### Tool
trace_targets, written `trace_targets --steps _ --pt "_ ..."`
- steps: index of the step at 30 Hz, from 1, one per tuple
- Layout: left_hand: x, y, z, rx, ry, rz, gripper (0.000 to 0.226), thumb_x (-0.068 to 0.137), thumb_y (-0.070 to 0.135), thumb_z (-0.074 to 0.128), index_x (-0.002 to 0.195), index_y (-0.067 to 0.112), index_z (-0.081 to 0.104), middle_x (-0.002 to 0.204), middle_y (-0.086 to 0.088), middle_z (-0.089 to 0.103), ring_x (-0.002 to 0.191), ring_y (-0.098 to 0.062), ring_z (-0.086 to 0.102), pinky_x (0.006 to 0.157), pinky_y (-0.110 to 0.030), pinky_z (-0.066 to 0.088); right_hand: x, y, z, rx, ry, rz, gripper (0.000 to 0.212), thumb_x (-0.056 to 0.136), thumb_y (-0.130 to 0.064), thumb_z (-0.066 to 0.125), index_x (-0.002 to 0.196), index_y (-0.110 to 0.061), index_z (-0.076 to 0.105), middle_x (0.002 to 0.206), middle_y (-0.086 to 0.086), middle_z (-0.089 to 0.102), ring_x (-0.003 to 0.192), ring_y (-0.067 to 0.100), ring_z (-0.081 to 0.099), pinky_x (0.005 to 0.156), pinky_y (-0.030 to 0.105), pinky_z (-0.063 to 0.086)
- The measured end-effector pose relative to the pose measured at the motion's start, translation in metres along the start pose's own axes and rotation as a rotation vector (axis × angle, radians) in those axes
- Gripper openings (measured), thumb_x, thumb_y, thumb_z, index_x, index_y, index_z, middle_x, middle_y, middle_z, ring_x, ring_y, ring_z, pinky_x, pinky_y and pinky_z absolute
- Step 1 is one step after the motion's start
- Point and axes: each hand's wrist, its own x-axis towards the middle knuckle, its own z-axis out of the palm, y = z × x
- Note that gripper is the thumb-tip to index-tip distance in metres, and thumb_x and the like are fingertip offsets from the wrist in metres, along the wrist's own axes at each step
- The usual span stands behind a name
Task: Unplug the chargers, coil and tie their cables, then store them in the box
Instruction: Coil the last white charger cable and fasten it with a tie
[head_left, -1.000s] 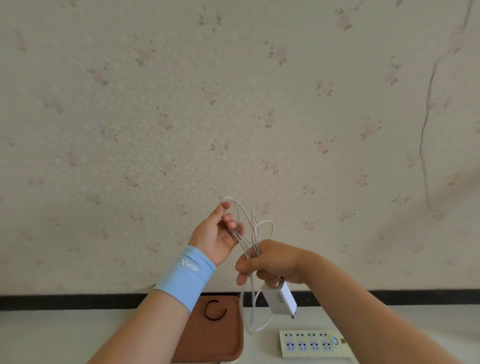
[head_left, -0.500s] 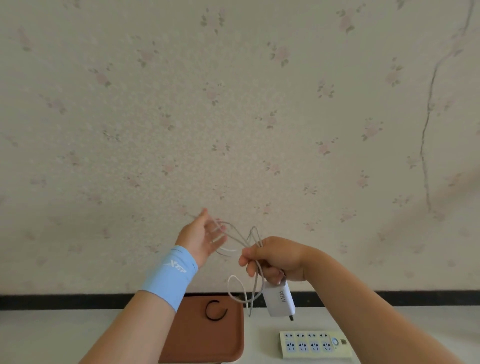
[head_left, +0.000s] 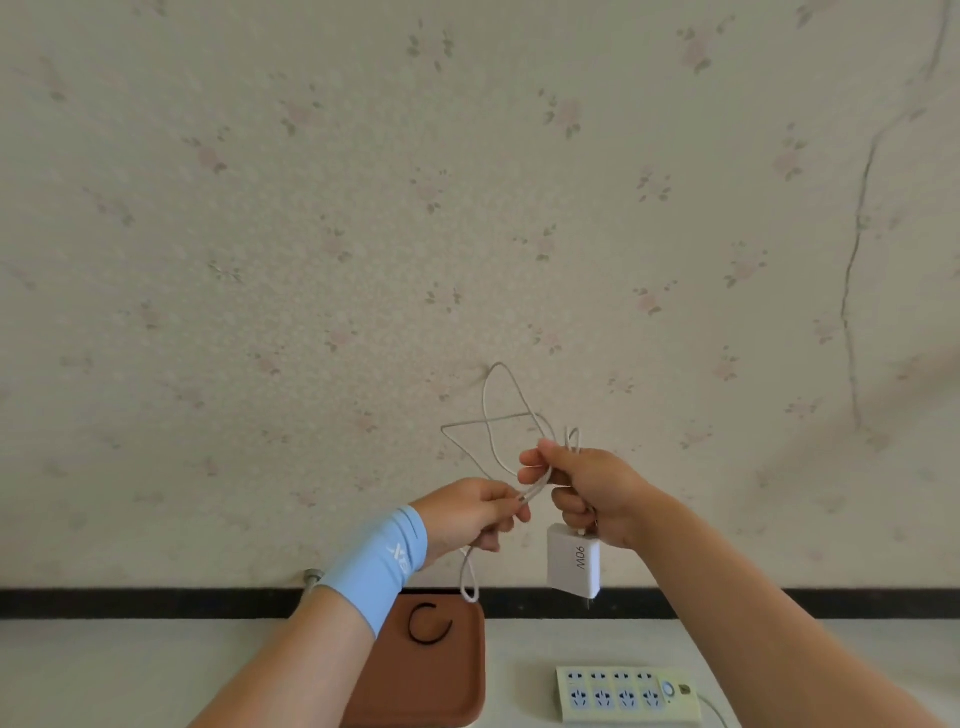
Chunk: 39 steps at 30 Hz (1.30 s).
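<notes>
- White thin charger cable is held up before the wall, its uneven loops springing toward twelve o'clock above the hands, with one small loop drooping at six o'clock under the left hand
- Right hand has its fingers curled round the gathered strands; a white square 90W charger block dangles at its six o'clock, prongs down
- Left hand, at the right hand's eight o'clock, pinches a strand between thumb and fingers
- Reddish-brown shallow tray lies at six o'clock with a black open-ended tie in it; a cream power strip at five o'clock has nothing plugged in
- Risk: the loops look slack and unequal, so a loosened grip could let them spring apart or tangle, and the swinging block could drag strands out of the bundle
</notes>
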Motion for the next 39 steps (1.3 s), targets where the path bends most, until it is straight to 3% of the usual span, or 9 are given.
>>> trace_targets --steps 7,16,21,26,29,32,34,36,39 --pt "0.005 0.014 -0.004 -1.201 0.187 0.081 0.021 0.105 0.019 0.039 0.089 0.013 0.052 0.061 0.002 0.033 0.046 -0.010 0.028 0.045 -0.022 0.038 -0.009 0.003 0.011 -0.414 -0.204 0.007 0.064 0.097 -0.068 0.040 0.112 -0.016 0.075 0.106 -0.004 0.078 0.052 0.011 0.031 0.053 0.029 0.023" --pt "0.012 0.012 -0.017 -1.603 0.349 0.115 0.025 0.106 0.019 0.036 0.084 0.012 0.048 0.059 0.003 0.034 0.041 -0.010 0.030 0.039 -0.021 0.036 -0.012 0.006 0.031 -0.608 -0.554 0.021 0.029 0.100 -0.039 0.059 0.086 -0.014 0.067 0.098 0.008 0.078 0.061 0.012 0.046 0.046 0.018 0.033" --pt "0.010 0.011 -0.020 -1.225 0.484 0.094 0.021 0.106 0.013 0.037 0.088 0.010 0.048 0.061 -0.001 0.039 0.041 -0.012 0.036 0.047 -0.026 0.045 -0.010 0.007 0.035 -0.675 -0.521 0.036 0.046 0.103 -0.052 0.045 0.070 -0.021 0.049 0.091 0.006 0.078 0.059 0.013 0.045 0.048 0.021 0.031" --pt "-0.003 -0.004 -0.042 0.188 0.578 -0.168 0.040 0.099 0.040 0.047 0.086 0.007 0.066 0.081 -0.007 0.072 0.060 -0.022 0.063 0.064 -0.030 0.055 -0.007 0.011 0.028 -0.728 -0.445 0.014 0.056 0.105 -0.056 0.034 0.060 -0.023 0.037 0.073 0.002 0.075 0.048 0.011 0.037 0.053 0.023 0.032" --pt "-0.009 -0.011 -0.049 0.772 0.502 -0.398 0.048 0.090 0.057 0.052 0.070 0.014 0.064 0.065 0.000 0.064 0.055 -0.021 0.055 0.061 -0.028 0.047 -0.008 0.010 0.025 -0.786 -0.416 0.009 0.055 0.105 -0.054 0.034 0.061 -0.022 0.040 0.063 -0.002 0.068 0.045 0.007 0.042 0.056 0.022 0.037" --pt "-0.007 -0.006 -0.039 0.608 0.602 0.022 0.017 0.093 0.037 0.058 0.082 0.023 0.061 0.080 0.012 0.062 0.076 -0.012 0.058 0.070 -0.023 0.046 -0.011 0.010 0.025 -0.843 -0.454 0.014 0.055 0.106 -0.054 0.034 0.061 -0.022 0.040 0.070 -0.001 0.071 0.047 0.005 0.050 0.070 0.029 0.043" --pt "-0.007 0.001 -0.030 0.392 0.478 0.285 0.014 0.097 0.023 0.054 0.102 0.030 0.065 0.106 0.018 0.064 0.103 0.000 0.058 0.088 -0.012 0.040 -0.010 0.010 0.025 -0.838 -0.469 -0.012 0.056 0.104 -0.056 0.036 0.060 -0.022 0.041 0.065 0.001 0.067 0.054 0.013 0.054 0.084 0.038 0.048" --pt "-0.006 0.003 -0.022 0.287 0.229 0.283 0.022 0.101 0.026 0.049 0.109 0.032 0.068 0.117 0.017 0.065 0.114 0.002 0.055 0.101 -0.018 0.038 -0.008 0.009 0.025 -0.735 -0.447 -0.035 0.056 0.102 -0.058 0.040 0.059 -0.022 0.040 0.052 0.001 0.053 0.053 0.020 0.050 0.081 0.040 0.049" --pt "-0.005 -0.002 -0.019 0.240 0.114 0.172 0.038 0.098 0.051 0.046 0.097 0.025 0.073 0.095 0.006 0.073 0.097 -0.012 0.066 0.102 -0.036 0.047 -0.007 0.006 0.021 -0.569 -0.384 -0.024 0.052 0.100 -0.053 0.047 0.059 -0.022 0.043 0.047 0.000 0.038 0.045 0.018 0.039 0.062 0.030 0.045"
